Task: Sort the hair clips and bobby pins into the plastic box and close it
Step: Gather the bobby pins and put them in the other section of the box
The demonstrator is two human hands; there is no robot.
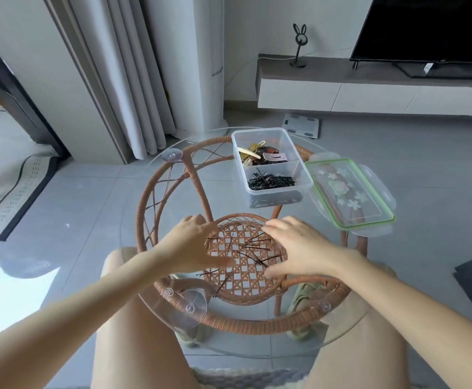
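Lying loose on the glass tabletop [223, 197], bobby pins [253, 248] sit between left hand [192, 242] and right hand [299, 248], both flat, spread, gripping nothing.

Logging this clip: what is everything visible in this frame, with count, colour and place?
clear two-compartment plastic box: one, transparent, far side of the table, open
hair clips: a heap, gold, brown and pink, in the box's far compartment
boxed bobby pins: a pile, black, in the box's near compartment
loose bobby pins: several, black, scattered on the glass between the hands
flower-printed box lid: one, clear with a green seal, on the table right of the box
round glass-topped rattan table: one, brown
television: one, black, on the far cabinet
rabbit-eared stand: one, black, on the cabinet
bathroom scale: one, white, on the floor
left hand: open, left of the loose pins
right hand: open, right of them
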